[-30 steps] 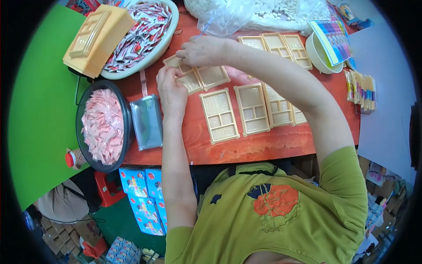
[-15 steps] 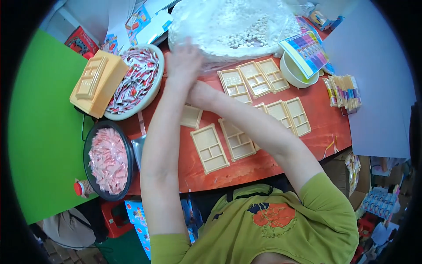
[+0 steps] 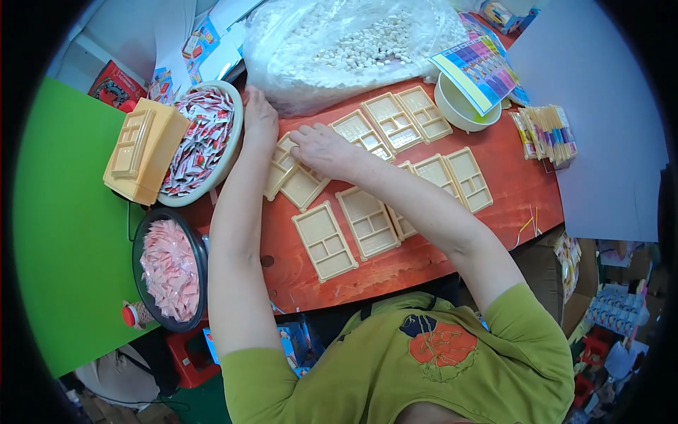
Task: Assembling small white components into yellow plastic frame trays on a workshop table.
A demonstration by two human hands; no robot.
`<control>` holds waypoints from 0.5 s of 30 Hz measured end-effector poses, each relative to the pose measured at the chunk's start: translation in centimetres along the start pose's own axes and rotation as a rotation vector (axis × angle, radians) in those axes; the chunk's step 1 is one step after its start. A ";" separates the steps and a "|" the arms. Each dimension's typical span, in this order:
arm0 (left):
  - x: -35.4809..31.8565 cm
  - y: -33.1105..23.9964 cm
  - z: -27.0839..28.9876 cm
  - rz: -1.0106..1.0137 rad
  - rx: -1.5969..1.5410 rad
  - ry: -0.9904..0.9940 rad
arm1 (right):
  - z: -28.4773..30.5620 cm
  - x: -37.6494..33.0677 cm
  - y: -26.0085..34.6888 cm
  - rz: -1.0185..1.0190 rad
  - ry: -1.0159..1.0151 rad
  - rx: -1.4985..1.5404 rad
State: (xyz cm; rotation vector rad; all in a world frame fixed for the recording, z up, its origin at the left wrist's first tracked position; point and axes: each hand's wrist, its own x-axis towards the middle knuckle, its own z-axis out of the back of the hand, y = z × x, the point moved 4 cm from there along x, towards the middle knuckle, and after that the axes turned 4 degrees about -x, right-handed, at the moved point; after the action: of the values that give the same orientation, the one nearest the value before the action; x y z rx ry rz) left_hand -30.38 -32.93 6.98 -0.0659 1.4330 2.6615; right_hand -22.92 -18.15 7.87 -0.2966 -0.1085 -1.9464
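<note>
Cream plastic trays with little compartments lie in rows across the orange tabletop, and as far as the picture shows every one of them is empty, so the laying-out looks well along while any filling has not begun. At the upper middle of the frame both hands work on one pair of trays: the left hand rests flat and open by their far edge, and the right hand presses down on them with curled fingers; whether it pinches a tray I cannot tell. Two more trays lie nearest the body, others run toward the upper right. The big clear bag of white pellets, the bowl of red-and-white packets and the dark bowl of pink packets at the left look untouched.

Half a second ago both hands were raised together near the bag; now they are down on the trays.
</note>
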 end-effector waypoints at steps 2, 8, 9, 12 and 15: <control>1.2 -0.5 -1.7 -0.067 -0.253 0.179 | 0.2 -0.6 -0.3 0.004 -0.015 -0.005; 1.6 -0.3 -4.0 0.449 -1.059 0.067 | 0.1 -1.2 -0.6 -0.139 0.108 0.030; 1.3 -0.2 -2.9 0.448 -1.146 0.095 | 0.2 -1.8 -1.0 -0.150 0.084 0.027; 0.4 1.2 -3.5 0.475 -1.252 0.076 | 0.7 -1.5 -0.3 -0.140 0.029 0.041; 0.0 1.0 -3.9 0.667 -1.962 0.093 | 0.3 -1.6 -0.5 -0.145 -0.011 0.034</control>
State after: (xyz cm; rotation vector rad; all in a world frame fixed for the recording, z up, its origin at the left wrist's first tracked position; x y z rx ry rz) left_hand -30.61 -36.74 5.65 0.1420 -1.7559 3.1913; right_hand -22.76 -16.49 7.82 -0.2841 -0.1743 -2.0846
